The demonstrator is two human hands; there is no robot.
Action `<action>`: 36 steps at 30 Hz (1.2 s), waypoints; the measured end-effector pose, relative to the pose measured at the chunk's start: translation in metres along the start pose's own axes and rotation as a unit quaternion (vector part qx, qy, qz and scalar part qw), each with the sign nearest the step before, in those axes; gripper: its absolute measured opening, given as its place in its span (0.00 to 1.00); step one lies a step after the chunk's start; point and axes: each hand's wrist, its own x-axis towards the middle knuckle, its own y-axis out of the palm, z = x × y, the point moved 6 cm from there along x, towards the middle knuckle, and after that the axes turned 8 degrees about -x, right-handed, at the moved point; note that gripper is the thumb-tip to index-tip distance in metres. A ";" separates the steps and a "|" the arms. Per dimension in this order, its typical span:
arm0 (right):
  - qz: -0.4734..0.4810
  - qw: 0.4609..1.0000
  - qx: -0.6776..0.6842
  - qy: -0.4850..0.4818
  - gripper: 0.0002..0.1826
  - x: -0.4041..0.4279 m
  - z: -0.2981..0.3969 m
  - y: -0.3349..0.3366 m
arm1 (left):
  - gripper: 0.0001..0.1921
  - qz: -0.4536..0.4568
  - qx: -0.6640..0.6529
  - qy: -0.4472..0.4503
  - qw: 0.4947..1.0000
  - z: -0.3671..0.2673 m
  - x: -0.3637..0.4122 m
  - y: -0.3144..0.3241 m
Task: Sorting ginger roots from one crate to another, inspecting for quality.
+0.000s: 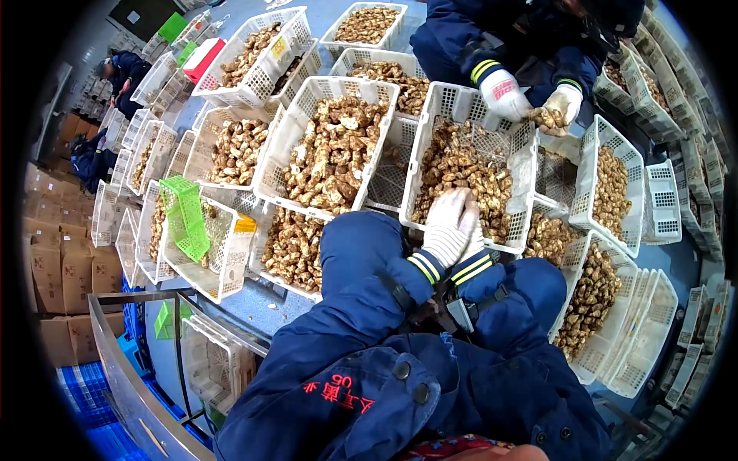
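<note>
In front of me stands a white perforated plastic crate (412, 173) with a heap of small brown mushrooms (461, 152) in it. My left hand (444, 223), in a white striped knit glove, reaches over the crate's near rim, its fingers at the edge of the heap. Pressed close beside it is my right hand (475, 227), gloved alike and partly covered by the left. Both sets of fingertips point down among the mushrooms, so whether either hand grips one is hidden. Mesh flooring shows bare at the crate's far right.
Across the crate, a co-worker's gloved hands (527, 104) hold a mushroom cluster (548, 119). To the left, another crate (262, 173) is heaped with larger mushrooms; a green basket (184, 219) lies in a further crate. Crates (637, 173) crowd the right side. A metal frame (124, 369) stands lower left.
</note>
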 end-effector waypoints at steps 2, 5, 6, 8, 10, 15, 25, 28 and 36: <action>0.020 0.998 -0.018 -0.059 0.30 -0.004 0.001 -0.003 | 0.29 -0.004 0.061 0.007 0.998 -0.012 -0.006 -0.002; 0.039 0.991 -0.037 -0.119 0.30 -0.017 0.011 0.004 | 0.30 -0.040 -0.367 -0.127 0.920 -0.004 -0.013 -0.007; -0.064 0.997 0.024 -0.023 0.36 -0.027 0.007 0.007 | 0.32 -0.065 -0.416 -0.101 0.901 -0.015 -0.011 -0.020; -0.106 0.986 0.113 0.060 0.39 -0.031 -0.002 0.012 | 0.33 -0.118 -0.468 -0.097 0.870 -0.018 -0.011 -0.034; -0.136 0.970 0.170 0.106 0.42 -0.037 -0.009 0.014 | 0.31 -0.155 -0.489 -0.083 0.854 -0.019 -0.014 -0.042; -0.040 0.986 0.159 0.009 0.29 -0.043 0.005 0.022 | 0.30 -0.179 -0.498 -0.063 0.846 -0.016 -0.017 -0.038; -0.054 0.987 0.150 0.013 0.24 -0.053 0.009 0.027 | 0.29 -0.190 -0.481 -0.019 0.856 -0.031 -0.024 -0.050; -0.047 0.985 0.166 0.029 0.24 -0.059 0.009 0.033 | 0.28 -0.191 -0.453 -0.036 0.870 -0.022 -0.030 -0.058; 0.070 0.976 0.193 -0.068 0.23 -0.088 0.050 0.058 | 0.26 -0.173 -0.425 -0.055 0.887 -0.028 -0.028 -0.059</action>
